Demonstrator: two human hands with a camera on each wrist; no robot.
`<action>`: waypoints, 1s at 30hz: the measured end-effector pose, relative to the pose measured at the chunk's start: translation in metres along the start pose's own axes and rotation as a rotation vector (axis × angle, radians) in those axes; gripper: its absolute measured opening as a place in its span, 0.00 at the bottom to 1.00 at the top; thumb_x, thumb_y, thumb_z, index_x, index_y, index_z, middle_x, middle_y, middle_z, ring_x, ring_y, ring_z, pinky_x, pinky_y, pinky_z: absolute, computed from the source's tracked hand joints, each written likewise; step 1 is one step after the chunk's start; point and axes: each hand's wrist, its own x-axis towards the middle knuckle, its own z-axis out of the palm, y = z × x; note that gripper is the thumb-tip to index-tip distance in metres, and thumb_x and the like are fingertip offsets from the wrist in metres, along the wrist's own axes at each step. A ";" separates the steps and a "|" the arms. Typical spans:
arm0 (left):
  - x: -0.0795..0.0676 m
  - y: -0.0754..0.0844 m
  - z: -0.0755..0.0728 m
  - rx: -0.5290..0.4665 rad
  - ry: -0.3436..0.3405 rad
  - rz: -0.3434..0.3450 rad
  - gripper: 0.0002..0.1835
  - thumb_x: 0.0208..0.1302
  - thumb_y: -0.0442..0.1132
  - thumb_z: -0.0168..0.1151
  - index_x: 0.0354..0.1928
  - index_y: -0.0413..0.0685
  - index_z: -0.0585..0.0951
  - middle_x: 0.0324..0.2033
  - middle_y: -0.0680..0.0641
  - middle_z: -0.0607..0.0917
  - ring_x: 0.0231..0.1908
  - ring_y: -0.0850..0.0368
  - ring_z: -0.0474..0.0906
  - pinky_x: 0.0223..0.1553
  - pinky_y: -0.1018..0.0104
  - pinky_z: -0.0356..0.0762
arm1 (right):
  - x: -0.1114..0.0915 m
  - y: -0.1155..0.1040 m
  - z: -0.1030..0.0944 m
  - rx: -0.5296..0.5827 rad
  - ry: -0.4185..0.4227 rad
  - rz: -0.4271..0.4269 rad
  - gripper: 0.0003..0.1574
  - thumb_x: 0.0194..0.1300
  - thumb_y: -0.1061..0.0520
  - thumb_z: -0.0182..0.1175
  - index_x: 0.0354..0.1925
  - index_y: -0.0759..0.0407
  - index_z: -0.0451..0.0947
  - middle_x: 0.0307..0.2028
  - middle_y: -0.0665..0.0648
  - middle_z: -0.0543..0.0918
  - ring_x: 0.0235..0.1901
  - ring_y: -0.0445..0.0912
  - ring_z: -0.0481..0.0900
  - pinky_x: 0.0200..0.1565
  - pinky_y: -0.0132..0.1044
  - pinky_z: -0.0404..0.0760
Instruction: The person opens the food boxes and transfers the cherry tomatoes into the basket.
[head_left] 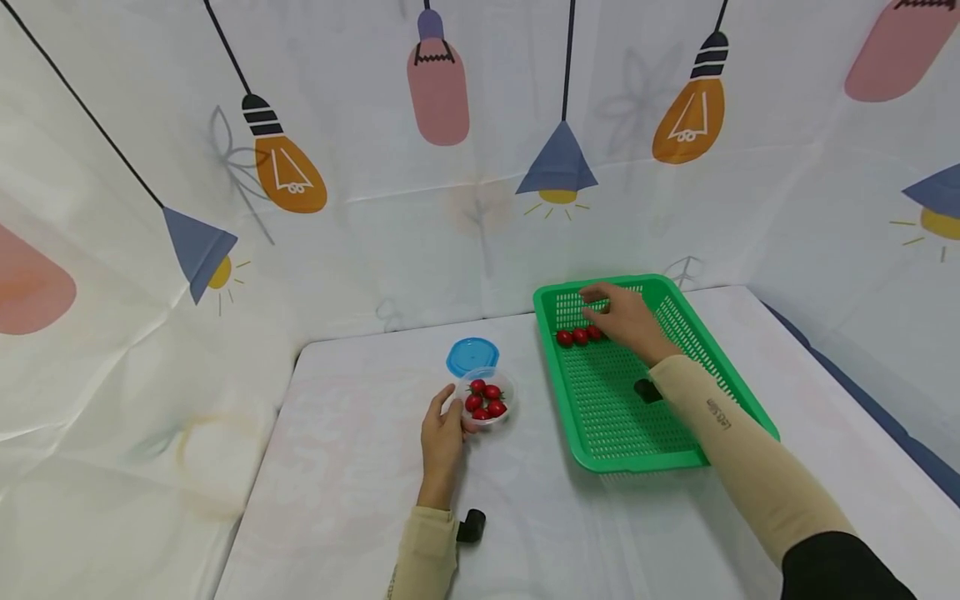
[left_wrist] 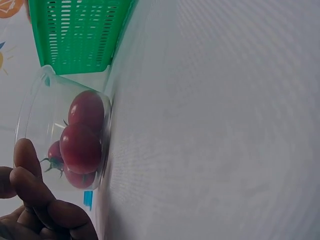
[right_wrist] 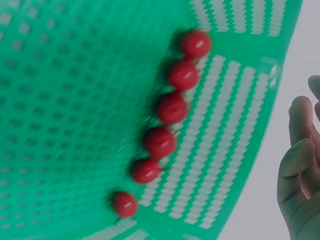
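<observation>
A small clear plastic tub [head_left: 512,386] with several red cherry tomatoes [head_left: 492,392] in it stands on the table. My left hand [head_left: 441,446] holds the tub from its left side; in the left wrist view the fingers [left_wrist: 32,185] are at its wall. Over the far part of a green plastic basket [head_left: 611,417], my right hand [head_left: 628,321] has loosely bent fingers and nothing between them. Along one end of the basket lie several cherry tomatoes [right_wrist: 172,108] in a row; the hand covers part of that row in the head view.
A blue round lid [head_left: 472,356] lies on the white-covered table [head_left: 352,442] just behind the tub. The basket stands to the tub's right, its raised rim between them. Behind the table hangs a white cloth [head_left: 420,250] printed with lamps and bulbs.
</observation>
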 end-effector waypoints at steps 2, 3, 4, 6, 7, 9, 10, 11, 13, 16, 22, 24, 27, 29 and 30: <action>0.006 -0.011 0.001 -0.009 0.003 0.006 0.23 0.78 0.38 0.51 0.71 0.41 0.71 0.24 0.35 0.84 0.29 0.36 0.80 0.29 0.65 0.75 | -0.001 -0.010 0.002 0.015 -0.007 -0.015 0.25 0.73 0.54 0.61 0.64 0.59 0.76 0.58 0.62 0.82 0.48 0.58 0.83 0.43 0.53 0.82; 0.007 -0.014 0.001 -0.009 0.005 0.011 0.24 0.77 0.39 0.52 0.71 0.42 0.71 0.23 0.36 0.84 0.28 0.39 0.80 0.29 0.65 0.75 | -0.001 -0.015 0.003 0.020 -0.003 -0.020 0.24 0.73 0.53 0.62 0.64 0.58 0.76 0.58 0.61 0.82 0.47 0.57 0.83 0.42 0.52 0.82; 0.008 -0.016 0.001 -0.005 0.007 0.018 0.24 0.77 0.39 0.52 0.71 0.43 0.71 0.23 0.38 0.84 0.27 0.42 0.80 0.29 0.65 0.75 | -0.001 -0.020 0.004 0.019 -0.002 -0.027 0.24 0.72 0.53 0.62 0.64 0.58 0.76 0.57 0.61 0.82 0.47 0.57 0.84 0.41 0.51 0.82; 0.009 -0.017 0.001 0.009 0.009 0.035 0.24 0.77 0.40 0.53 0.71 0.45 0.71 0.22 0.41 0.83 0.26 0.47 0.80 0.29 0.67 0.75 | -0.002 -0.030 0.006 0.012 0.001 -0.041 0.24 0.72 0.52 0.62 0.63 0.57 0.77 0.57 0.59 0.83 0.45 0.55 0.84 0.41 0.50 0.82; 0.009 -0.018 0.000 0.019 0.011 0.042 0.23 0.77 0.39 0.53 0.71 0.45 0.72 0.21 0.42 0.83 0.25 0.50 0.79 0.29 0.68 0.75 | -0.002 -0.035 0.007 0.003 0.005 -0.048 0.24 0.72 0.52 0.63 0.63 0.56 0.78 0.56 0.58 0.83 0.45 0.54 0.84 0.40 0.50 0.82; 0.009 -0.018 0.000 0.049 0.014 0.058 0.23 0.77 0.39 0.53 0.70 0.46 0.73 0.21 0.44 0.83 0.24 0.53 0.78 0.28 0.68 0.74 | -0.003 -0.046 0.007 0.000 0.007 -0.064 0.24 0.71 0.51 0.63 0.63 0.55 0.78 0.56 0.57 0.84 0.44 0.53 0.84 0.40 0.49 0.81; 0.009 -0.017 0.000 0.066 0.017 0.065 0.23 0.77 0.39 0.53 0.70 0.47 0.73 0.20 0.45 0.83 0.23 0.53 0.78 0.27 0.68 0.73 | -0.003 -0.052 0.008 -0.001 0.006 -0.072 0.24 0.71 0.51 0.64 0.63 0.55 0.78 0.56 0.57 0.84 0.43 0.52 0.84 0.39 0.49 0.81; 0.009 -0.017 0.000 0.080 0.020 0.067 0.22 0.77 0.40 0.53 0.70 0.47 0.74 0.20 0.45 0.82 0.23 0.54 0.77 0.26 0.68 0.72 | -0.004 -0.057 0.008 0.000 0.007 -0.080 0.25 0.71 0.51 0.64 0.63 0.54 0.78 0.56 0.56 0.84 0.43 0.51 0.84 0.38 0.48 0.81; 0.008 -0.016 0.001 0.107 0.026 0.070 0.22 0.77 0.40 0.54 0.69 0.48 0.74 0.19 0.46 0.82 0.22 0.54 0.77 0.25 0.68 0.70 | -0.006 -0.068 0.008 0.012 0.002 -0.098 0.25 0.70 0.51 0.64 0.63 0.54 0.78 0.55 0.56 0.84 0.43 0.51 0.84 0.37 0.47 0.81; 0.009 -0.015 0.001 0.142 0.034 0.071 0.22 0.76 0.41 0.55 0.69 0.50 0.75 0.19 0.47 0.81 0.21 0.53 0.76 0.25 0.67 0.68 | -0.009 -0.082 0.010 0.036 -0.017 -0.134 0.24 0.70 0.51 0.65 0.63 0.53 0.78 0.54 0.54 0.85 0.41 0.50 0.83 0.35 0.45 0.81; 0.009 -0.016 0.002 0.165 0.043 0.079 0.22 0.76 0.41 0.56 0.68 0.50 0.75 0.18 0.48 0.81 0.23 0.49 0.79 0.26 0.66 0.68 | -0.012 -0.094 0.017 0.062 -0.052 -0.168 0.24 0.70 0.51 0.65 0.62 0.51 0.78 0.52 0.52 0.86 0.39 0.47 0.82 0.33 0.40 0.81; 0.009 -0.016 0.002 0.166 0.047 0.083 0.22 0.75 0.41 0.56 0.68 0.49 0.75 0.17 0.48 0.81 0.23 0.48 0.80 0.25 0.66 0.68 | -0.014 -0.097 0.020 0.070 -0.054 -0.174 0.24 0.70 0.51 0.66 0.62 0.50 0.78 0.51 0.52 0.86 0.38 0.47 0.82 0.33 0.41 0.81; 0.009 -0.016 0.002 0.171 0.052 0.091 0.22 0.75 0.40 0.56 0.68 0.48 0.76 0.17 0.48 0.80 0.22 0.48 0.80 0.24 0.67 0.67 | -0.016 -0.102 0.024 0.076 -0.050 -0.192 0.24 0.69 0.52 0.66 0.62 0.50 0.79 0.51 0.52 0.86 0.38 0.46 0.82 0.34 0.41 0.81; 0.010 -0.016 0.002 0.179 0.053 0.097 0.21 0.75 0.40 0.56 0.67 0.48 0.76 0.17 0.49 0.80 0.21 0.50 0.79 0.23 0.67 0.67 | -0.017 -0.105 0.029 0.074 -0.048 -0.208 0.24 0.68 0.52 0.67 0.61 0.50 0.79 0.51 0.52 0.86 0.37 0.46 0.82 0.33 0.42 0.81; 0.010 -0.016 0.002 0.181 0.054 0.099 0.21 0.75 0.40 0.56 0.67 0.48 0.76 0.17 0.49 0.80 0.21 0.51 0.78 0.23 0.67 0.67 | -0.017 -0.107 0.032 0.068 -0.051 -0.216 0.24 0.68 0.53 0.67 0.61 0.50 0.80 0.51 0.53 0.86 0.36 0.46 0.82 0.33 0.41 0.81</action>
